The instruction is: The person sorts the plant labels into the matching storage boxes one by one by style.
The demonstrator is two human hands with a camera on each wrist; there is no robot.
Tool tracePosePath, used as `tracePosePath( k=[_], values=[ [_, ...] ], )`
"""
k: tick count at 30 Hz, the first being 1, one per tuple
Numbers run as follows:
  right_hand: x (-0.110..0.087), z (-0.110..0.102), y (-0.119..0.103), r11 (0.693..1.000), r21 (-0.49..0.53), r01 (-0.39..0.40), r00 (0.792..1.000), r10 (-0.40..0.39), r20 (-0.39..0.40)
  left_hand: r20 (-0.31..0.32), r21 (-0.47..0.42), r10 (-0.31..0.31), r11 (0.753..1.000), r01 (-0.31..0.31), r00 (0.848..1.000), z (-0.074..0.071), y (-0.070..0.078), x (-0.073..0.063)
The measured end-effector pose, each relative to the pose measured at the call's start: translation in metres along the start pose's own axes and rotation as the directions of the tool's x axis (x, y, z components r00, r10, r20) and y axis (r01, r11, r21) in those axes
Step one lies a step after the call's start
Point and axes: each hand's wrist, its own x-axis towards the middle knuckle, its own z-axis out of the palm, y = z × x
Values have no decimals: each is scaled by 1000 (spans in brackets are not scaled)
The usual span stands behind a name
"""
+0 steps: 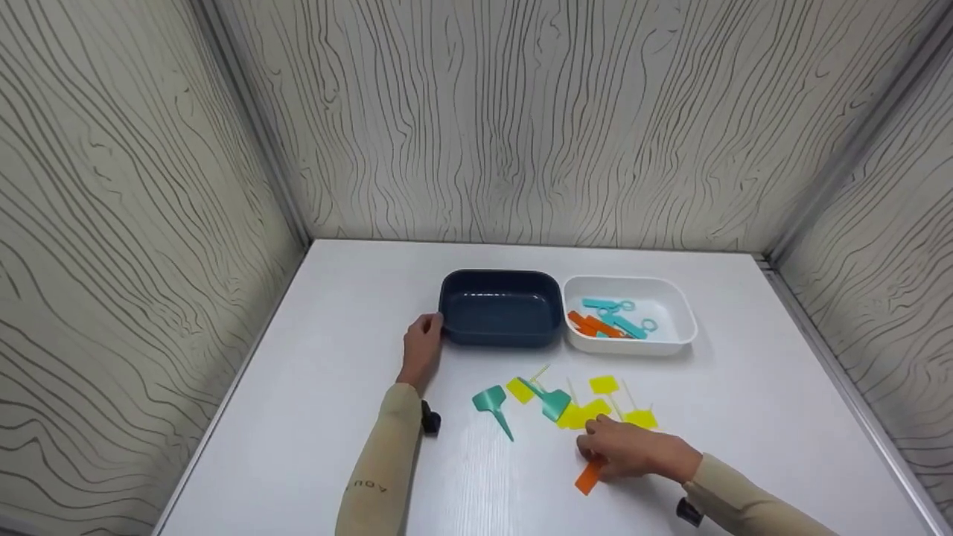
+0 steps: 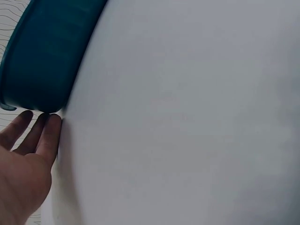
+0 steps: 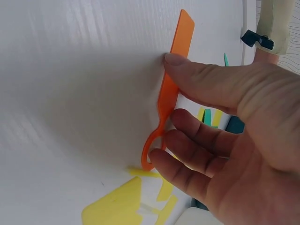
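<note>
My right hand (image 1: pixel 622 447) pinches an orange plastic tag (image 3: pixel 177 61) between thumb and fingers. The tag has a flat strip and a ring at one end, and appears tilted against the fingers just over the table. My left hand (image 1: pixel 423 346) touches the left end of a dark blue container (image 1: pixel 499 339) with fairly straight fingertips (image 2: pixel 54 122). Yellow plant labels (image 1: pixel 604 384) lie just beyond the right hand, some overlapping and partly hidden by it. Two green T-shaped plant labels (image 1: pixel 489 399) lie left of them, one overlapping the yellow ones.
A white container (image 1: pixel 674 346) stands against the blue one's right side. It holds turquoise ring tags (image 1: pixel 629 325) and orange tags (image 1: pixel 584 321). Patterned panels (image 1: pixel 484 134) enclose the white table (image 1: pixel 313 417) at the back and both sides.
</note>
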Motion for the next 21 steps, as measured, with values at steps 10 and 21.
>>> tracePosePath(
  k=[10,21],
  values=[
    [2,7,10,999,30,30,1000,-30,-1,-21,18,7,1000,-7,1000,2,0,-1],
    [6,4,5,998,57,-21,1000,21,-5,-25,18,6,1000,-6,1000,3,-1,1]
  ],
)
